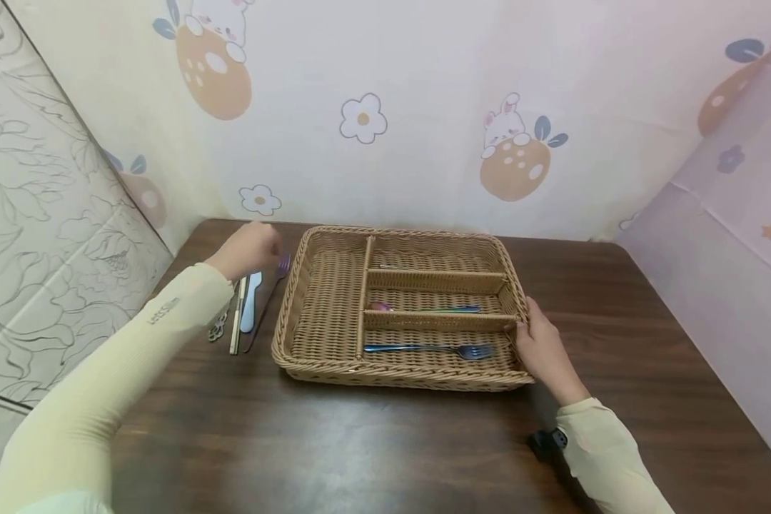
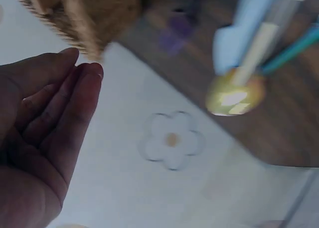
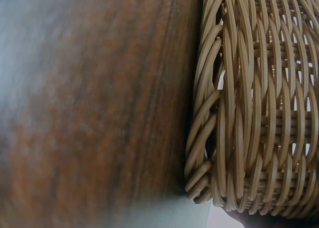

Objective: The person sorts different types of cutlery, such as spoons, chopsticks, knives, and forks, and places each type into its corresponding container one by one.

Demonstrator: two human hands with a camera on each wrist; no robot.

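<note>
My left hand (image 1: 250, 250) hovers above cutlery lying left of the wicker basket (image 1: 395, 370). In the left wrist view, its fingers are extended with the tips close together, and nothing shows between them. Below and near it lie a purple fork (image 1: 284, 267), a light blue knife (image 1: 250, 314), pale chopsticks (image 1: 235, 325) and a piece with an ornate handle (image 1: 218, 328). A gold spoon bowl (image 2: 234, 94) shows blurred in the left wrist view. My right hand (image 1: 542, 346) grips the basket's right rim, thumb over the edge; the right wrist view shows only woven wall and table.
Inside the basket, a blue fork (image 1: 472, 351) lies in the front right compartment. The middle one holds a shiny multicoloured spoon (image 1: 380, 306), the back one a thin metal utensil (image 1: 390, 268). The brown table (image 1: 360, 442) meets a patterned wall covering (image 1: 424, 171) behind.
</note>
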